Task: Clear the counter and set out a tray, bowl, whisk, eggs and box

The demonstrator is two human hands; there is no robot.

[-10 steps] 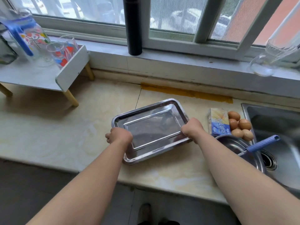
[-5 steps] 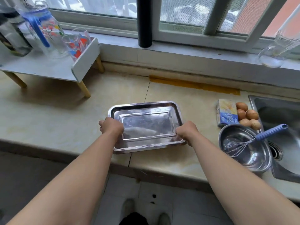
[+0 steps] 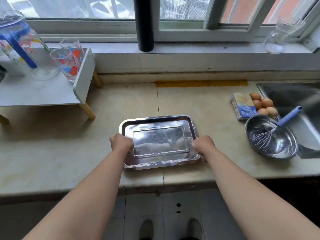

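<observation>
Tray [image 3: 155, 117], skewed a second ago, now square to surface [image 3: 207, 108] front edge. Left hand [image 3: 121, 143], right hand [image 3: 204, 144]: fingers curled round its 9 and 3 o'clock ends. Bowl [image 3: 280, 148], whisk [image 3: 288, 117], eggs [image 3: 263, 103], box [image 3: 243, 106] at 3 o'clock; layout probably near done.

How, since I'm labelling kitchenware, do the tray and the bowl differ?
The tray is rectangular and shallow; the bowl is round and deep. The left hand and right hand grip the tray's sides; no hand touches the bowl. The tray holds nothing; the bowl holds a whisk. Both are shiny metal.
</observation>
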